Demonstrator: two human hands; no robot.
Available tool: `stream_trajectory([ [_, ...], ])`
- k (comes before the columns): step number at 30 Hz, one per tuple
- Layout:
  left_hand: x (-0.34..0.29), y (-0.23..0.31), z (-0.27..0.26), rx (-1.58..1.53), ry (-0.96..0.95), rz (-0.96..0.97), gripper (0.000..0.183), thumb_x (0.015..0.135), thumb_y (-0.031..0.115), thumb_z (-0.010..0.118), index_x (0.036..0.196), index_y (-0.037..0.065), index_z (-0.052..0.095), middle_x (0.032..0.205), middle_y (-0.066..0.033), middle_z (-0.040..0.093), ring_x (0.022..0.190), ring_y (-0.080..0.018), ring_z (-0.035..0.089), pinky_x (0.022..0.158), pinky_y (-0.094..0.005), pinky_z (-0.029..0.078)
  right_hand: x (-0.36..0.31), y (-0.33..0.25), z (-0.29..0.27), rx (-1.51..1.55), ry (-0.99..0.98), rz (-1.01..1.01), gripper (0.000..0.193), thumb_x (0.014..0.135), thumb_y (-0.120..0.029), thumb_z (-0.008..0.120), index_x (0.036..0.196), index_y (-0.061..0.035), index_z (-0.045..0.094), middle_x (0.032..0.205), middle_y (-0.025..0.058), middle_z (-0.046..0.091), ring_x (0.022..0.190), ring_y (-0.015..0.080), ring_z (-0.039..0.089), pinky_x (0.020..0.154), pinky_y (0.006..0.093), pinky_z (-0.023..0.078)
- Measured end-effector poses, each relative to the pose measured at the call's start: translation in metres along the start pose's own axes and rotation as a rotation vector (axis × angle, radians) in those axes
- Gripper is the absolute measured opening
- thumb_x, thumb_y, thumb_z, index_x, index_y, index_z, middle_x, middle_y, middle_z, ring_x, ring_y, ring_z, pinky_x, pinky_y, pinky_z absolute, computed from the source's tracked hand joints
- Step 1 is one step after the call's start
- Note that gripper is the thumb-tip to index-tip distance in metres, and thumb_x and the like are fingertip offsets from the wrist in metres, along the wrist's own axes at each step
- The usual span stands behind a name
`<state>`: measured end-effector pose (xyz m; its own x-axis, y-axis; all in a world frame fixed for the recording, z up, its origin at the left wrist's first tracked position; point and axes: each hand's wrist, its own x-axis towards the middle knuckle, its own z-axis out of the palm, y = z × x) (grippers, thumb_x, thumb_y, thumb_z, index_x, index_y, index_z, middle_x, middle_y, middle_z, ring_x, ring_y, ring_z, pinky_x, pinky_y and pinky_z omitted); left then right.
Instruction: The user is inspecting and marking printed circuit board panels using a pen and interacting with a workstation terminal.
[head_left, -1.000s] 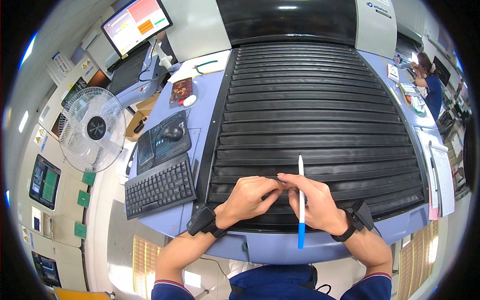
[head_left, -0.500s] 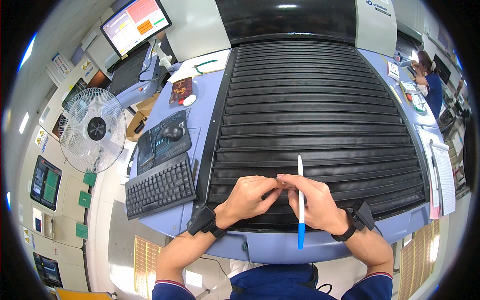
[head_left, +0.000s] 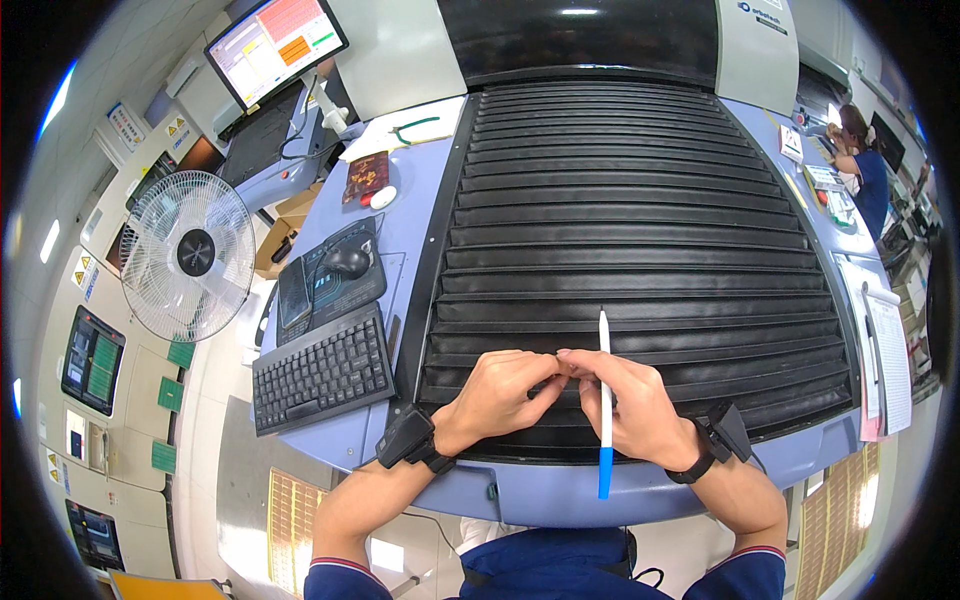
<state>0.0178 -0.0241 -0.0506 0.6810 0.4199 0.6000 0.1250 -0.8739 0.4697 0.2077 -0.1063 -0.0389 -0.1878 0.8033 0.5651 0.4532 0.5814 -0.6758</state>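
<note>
Right hand [head_left: 638,410] clasps a slim white, blue-ended plastic pen [head_left: 606,425], tip toward twelve o'clock; likely light, stiff, best held mid-barrel. Left hand [head_left: 500,393]: grip unclear.

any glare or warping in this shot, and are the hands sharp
Head view: straight edges bow toward a dark curved border; head view: pale sheen on the black ribbed cover, bright patch on the floor; head view: left hand, right hand and pen look fairly sharp, the seated person at far right softer.
</note>
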Motion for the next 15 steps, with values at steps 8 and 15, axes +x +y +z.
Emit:
stream_trajectory([
  [8, -0.0013, 0.0033, -0.0034, -0.005, -0.027, -0.008, 0.014, 0.075, 0.001, 0.073, 0.089, 0.003, 0.07, 0.076, -0.0112, 0.069, 0.065, -0.028, 0.067, 0.059, -0.0355, 0.052, -0.0003, -0.0017, 0.0006, 0.003, -0.003, -0.003, 0.04, 0.081, 0.009, 0.061, 0.121, 0.002, 0.058, 0.095, 0.0207, 0.07, 0.083, 0.0362, 0.071, 0.072, 0.0401, 0.058],
  [15, -0.002, 0.001, -0.0019, 0.011, -0.028, 0.01, 0.011, 0.076, 0.002, 0.072, 0.086, 0.004, 0.066, 0.074, -0.0098, 0.068, 0.064, -0.0277, 0.067, 0.059, -0.0354, 0.052, 0.0002, -0.0013, 0.003, -0.025, 0.015, -0.018, 0.041, 0.082, 0.013, 0.058, 0.121, 0.0018, 0.061, 0.092, 0.0168, 0.07, 0.081, 0.0286, 0.072, 0.072, 0.0342, 0.058],
])
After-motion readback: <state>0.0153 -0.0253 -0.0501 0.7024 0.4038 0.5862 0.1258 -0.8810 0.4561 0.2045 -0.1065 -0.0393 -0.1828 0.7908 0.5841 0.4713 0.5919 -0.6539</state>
